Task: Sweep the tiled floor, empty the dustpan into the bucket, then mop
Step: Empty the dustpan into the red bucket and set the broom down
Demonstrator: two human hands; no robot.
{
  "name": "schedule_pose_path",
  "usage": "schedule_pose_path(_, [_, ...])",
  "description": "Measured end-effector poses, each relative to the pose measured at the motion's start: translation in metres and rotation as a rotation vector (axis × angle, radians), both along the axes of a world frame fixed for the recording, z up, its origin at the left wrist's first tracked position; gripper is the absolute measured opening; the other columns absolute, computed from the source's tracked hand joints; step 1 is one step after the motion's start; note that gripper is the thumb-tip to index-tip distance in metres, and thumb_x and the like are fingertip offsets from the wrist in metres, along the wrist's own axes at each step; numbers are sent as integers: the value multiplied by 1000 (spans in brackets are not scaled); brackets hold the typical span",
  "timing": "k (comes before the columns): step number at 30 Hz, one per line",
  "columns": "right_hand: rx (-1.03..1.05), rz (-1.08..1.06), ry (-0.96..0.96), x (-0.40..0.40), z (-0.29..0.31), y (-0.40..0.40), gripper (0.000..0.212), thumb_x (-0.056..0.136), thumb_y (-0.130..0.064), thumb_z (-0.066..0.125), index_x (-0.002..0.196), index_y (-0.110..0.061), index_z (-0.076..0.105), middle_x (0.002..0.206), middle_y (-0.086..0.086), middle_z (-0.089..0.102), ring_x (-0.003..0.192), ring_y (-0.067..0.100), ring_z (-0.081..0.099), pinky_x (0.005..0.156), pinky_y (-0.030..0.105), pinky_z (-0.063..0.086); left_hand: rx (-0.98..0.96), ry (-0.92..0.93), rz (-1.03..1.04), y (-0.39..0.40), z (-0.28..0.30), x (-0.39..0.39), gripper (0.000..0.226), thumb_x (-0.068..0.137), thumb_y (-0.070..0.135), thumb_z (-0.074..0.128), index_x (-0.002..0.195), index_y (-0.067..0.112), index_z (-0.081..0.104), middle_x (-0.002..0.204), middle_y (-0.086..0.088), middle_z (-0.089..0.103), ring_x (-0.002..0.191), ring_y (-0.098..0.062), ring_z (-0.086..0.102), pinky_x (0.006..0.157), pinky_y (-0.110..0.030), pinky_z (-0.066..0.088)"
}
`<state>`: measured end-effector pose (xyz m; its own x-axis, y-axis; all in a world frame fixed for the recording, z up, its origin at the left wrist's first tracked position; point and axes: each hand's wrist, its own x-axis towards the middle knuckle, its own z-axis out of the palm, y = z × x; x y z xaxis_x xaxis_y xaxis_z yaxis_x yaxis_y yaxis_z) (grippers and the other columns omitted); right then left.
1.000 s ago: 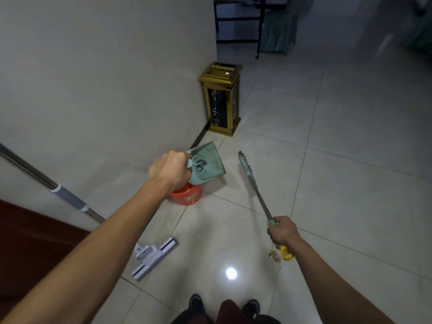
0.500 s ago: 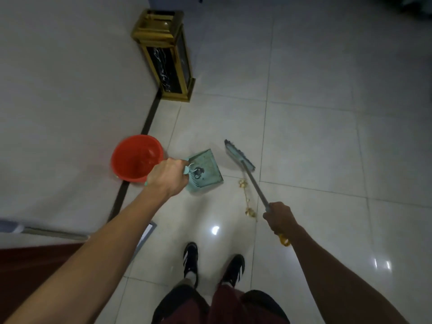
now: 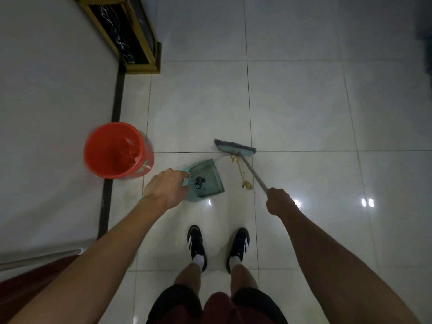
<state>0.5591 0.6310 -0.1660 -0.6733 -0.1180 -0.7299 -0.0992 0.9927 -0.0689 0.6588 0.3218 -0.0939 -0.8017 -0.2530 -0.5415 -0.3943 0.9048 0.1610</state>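
Dustpan (image 3: 205,181) clamped in left hand (image 3: 164,191) grip, near red bucket (image 3: 117,150); right hand (image 3: 279,202) grip closed around broom (image 3: 236,149) handle, bristles on floor (image 3: 304,108).

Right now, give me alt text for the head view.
Seen from above, a left hand holds a teal dustpan by a red bucket while the right hand holds a broom on pale floor tiles. Yellowish scraps lie between them.
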Motion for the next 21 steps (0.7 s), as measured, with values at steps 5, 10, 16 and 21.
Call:
schedule_pose_path(5, [65,-7,-48,37,1,19,27,98,-13,48,122,-5,58,112,15,64,99,32,65,80,40,54,30,-58,-64,-3,-7,-1,26,90,30,54,112,30,69,105,-8,69,94,-32,67,68,-32,46])
schedule_pose_path(10, [131,-37,-13,80,15,45,27,100,-18,48,124,-10,57,108,6,65,91,22,67,69,31,51,-14,-94,-205,4,-3,-6,20,94,29,51,109,22,65,106,-6,67,91,-26,64,68,-31,41])
schedule_pose_path(16, [180,-121,-23,121,26,65,29,98,-18,48,125,-13,58,110,4,65,95,21,67,68,29,45,-25,-82,-244,22,3,-17,19,92,27,53,105,21,65,100,-4,65,80,-22,56,64,-30,40])
schedule_pose_path(21, [120,-240,-1,134,36,88,30,95,-20,49,121,-13,62,102,3,67,81,20,63,67,29,46,-8,-41,-255,48,10,-22,21,89,29,59,106,23,69,102,-8,69,88,-28,64,64,-30,41])
